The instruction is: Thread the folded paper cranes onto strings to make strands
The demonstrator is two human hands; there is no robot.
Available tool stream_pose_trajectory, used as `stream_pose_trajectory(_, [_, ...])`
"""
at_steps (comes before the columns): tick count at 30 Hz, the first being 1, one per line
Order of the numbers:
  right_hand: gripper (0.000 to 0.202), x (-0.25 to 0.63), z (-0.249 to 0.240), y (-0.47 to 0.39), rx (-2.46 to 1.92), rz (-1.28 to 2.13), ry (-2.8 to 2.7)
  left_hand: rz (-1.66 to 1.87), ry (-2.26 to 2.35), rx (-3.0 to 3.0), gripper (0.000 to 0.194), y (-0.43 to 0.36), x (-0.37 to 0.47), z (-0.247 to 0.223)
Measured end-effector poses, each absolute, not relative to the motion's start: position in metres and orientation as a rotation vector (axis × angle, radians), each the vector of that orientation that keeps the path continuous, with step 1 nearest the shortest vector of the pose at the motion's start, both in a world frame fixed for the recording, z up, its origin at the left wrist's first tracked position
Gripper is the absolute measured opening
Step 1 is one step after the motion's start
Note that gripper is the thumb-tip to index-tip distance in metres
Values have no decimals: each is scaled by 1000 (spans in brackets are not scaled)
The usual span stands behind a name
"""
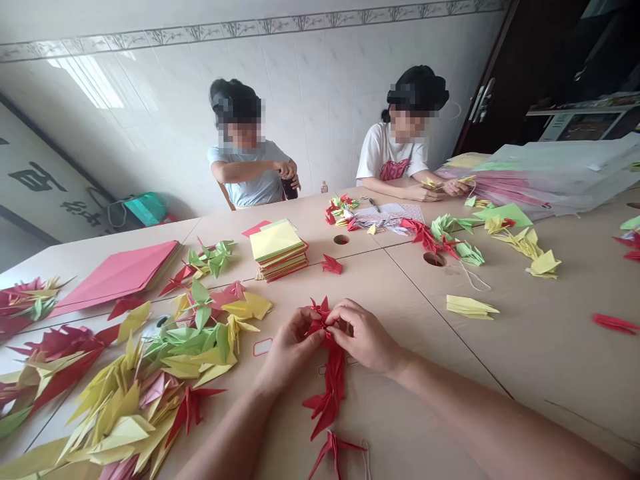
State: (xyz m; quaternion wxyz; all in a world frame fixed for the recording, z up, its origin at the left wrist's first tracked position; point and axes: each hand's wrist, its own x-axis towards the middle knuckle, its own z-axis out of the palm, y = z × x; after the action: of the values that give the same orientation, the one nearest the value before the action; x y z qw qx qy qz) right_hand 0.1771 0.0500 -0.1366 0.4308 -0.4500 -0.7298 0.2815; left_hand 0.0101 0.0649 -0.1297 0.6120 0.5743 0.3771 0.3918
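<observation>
Both my hands meet over the table, pinching a red folded paper crane at the top of a string of red paper cranes. My left hand holds its left side, fingers curled and thumb pressed in. My right hand pinches the right side between thumb and fingers. From there the red cranes trail down toward me, with a white thread beside the lowest red crane. Part of the held crane is hidden by my fingers.
A large heap of yellow, green and red cranes lies to my left. Beyond are red paper sheets and a stack of square paper. A yellow folded piece lies at right. Two people sit across the table, near plastic bags.
</observation>
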Motion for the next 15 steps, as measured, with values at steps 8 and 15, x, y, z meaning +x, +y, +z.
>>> stream_pose_trajectory(8, [12, 176, -135, 51, -1153, 658, -1868, 915, 929, 1351, 21, 62, 14, -130])
stream_pose_trajectory(15, [13, 175, -139, 49, -1164, 597, -1868, 979, 940, 1411, 18, 62, 16, -133])
